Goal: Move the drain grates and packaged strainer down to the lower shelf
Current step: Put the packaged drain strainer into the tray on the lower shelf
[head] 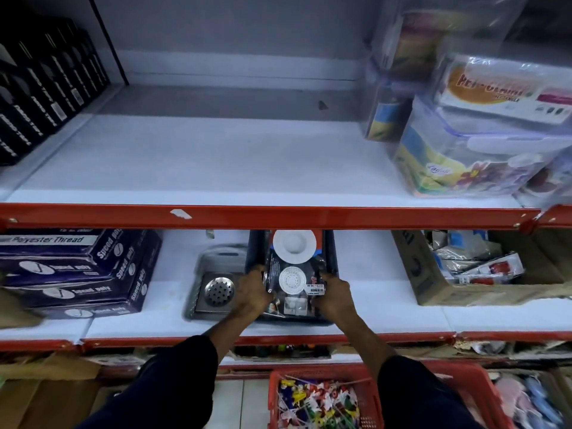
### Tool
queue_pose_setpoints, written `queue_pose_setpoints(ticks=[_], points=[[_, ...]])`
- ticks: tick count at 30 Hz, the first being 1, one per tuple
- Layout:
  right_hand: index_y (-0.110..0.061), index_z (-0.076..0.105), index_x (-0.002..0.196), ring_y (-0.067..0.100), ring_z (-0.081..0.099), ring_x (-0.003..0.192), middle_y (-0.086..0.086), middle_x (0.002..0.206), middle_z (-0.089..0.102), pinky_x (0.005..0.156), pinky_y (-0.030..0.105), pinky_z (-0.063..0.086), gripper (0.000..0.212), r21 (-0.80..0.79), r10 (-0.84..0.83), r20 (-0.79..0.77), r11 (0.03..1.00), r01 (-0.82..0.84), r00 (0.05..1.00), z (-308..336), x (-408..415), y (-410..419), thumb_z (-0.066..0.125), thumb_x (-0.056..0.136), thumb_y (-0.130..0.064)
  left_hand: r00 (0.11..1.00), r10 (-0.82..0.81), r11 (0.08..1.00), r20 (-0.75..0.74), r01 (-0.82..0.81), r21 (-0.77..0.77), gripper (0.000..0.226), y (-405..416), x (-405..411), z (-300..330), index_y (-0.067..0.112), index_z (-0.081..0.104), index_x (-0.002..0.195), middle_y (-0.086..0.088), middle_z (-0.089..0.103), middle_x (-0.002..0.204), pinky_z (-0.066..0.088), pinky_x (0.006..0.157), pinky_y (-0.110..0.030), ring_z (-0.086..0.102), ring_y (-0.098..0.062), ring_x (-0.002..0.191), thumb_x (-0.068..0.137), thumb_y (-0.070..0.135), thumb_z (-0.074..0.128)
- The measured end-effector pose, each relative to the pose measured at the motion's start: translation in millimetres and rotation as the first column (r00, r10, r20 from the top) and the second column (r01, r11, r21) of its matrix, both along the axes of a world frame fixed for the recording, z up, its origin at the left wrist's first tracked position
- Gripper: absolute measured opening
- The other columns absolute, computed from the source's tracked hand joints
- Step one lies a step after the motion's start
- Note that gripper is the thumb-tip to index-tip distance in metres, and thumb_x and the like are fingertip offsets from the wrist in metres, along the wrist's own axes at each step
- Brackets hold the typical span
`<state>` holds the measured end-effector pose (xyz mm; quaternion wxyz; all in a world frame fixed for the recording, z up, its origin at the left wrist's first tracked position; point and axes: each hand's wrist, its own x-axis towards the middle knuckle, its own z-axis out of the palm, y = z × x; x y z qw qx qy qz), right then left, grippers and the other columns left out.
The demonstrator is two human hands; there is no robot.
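The packaged strainer (292,267), a dark card with a white round strainer and a price sticker, lies on the lower shelf (371,292) at its middle. My left hand (251,291) grips its left edge and my right hand (332,294) grips its right edge. Just left of it, a square steel drain grate (216,292) with a domed perforated centre rests flat on the same shelf, on top of another grey packaged piece (216,255). My left wrist covers the grate's right corner. The upper shelf (216,168) is bare in the middle.
Dark thread boxes (77,270) are stacked at the lower shelf's left; an open cardboard box (479,267) stands at its right. Black boxes (40,88) and clear plastic containers (470,144) flank the upper shelf. A red basket (325,400) of small items sits below.
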<state>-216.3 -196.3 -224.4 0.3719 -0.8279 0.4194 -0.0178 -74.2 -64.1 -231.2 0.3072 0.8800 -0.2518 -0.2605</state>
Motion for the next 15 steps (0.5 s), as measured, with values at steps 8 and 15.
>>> queue_pose_setpoints(ticks=[8,15], points=[[-0.016,0.065,0.126,0.032,0.07,0.105,0.011,0.12,0.072,0.09,0.04,0.06,0.049,-0.155,0.015,-0.152,0.987,-0.039,0.988,5.9,4.4,8.0,0.067,0.08,0.002,0.996,-0.039,0.998,0.078,0.043,-0.052,0.03,21.4,5.5,9.7,0.008,0.073,0.108,-0.007,0.078,0.097,0.056,0.074,-0.014,0.071,-0.008,0.076,0.079,0.012,0.076],[-0.026,0.063,0.134,0.021,0.051,0.136,-0.004,0.148,0.052,0.108,0.037,0.049,0.052,-0.278,0.31,-0.189,0.893,-0.354,0.932,7.5,16.1,32.8,0.061,0.086,-0.006,0.94,-0.177,0.979,0.293,0.137,0.151,0.04,72.8,67.2,7.7,0.01,0.068,0.12,-0.012,0.075,0.116,0.055,0.092,-0.03,0.071,-0.028,0.106,0.082,-0.001,0.062]])
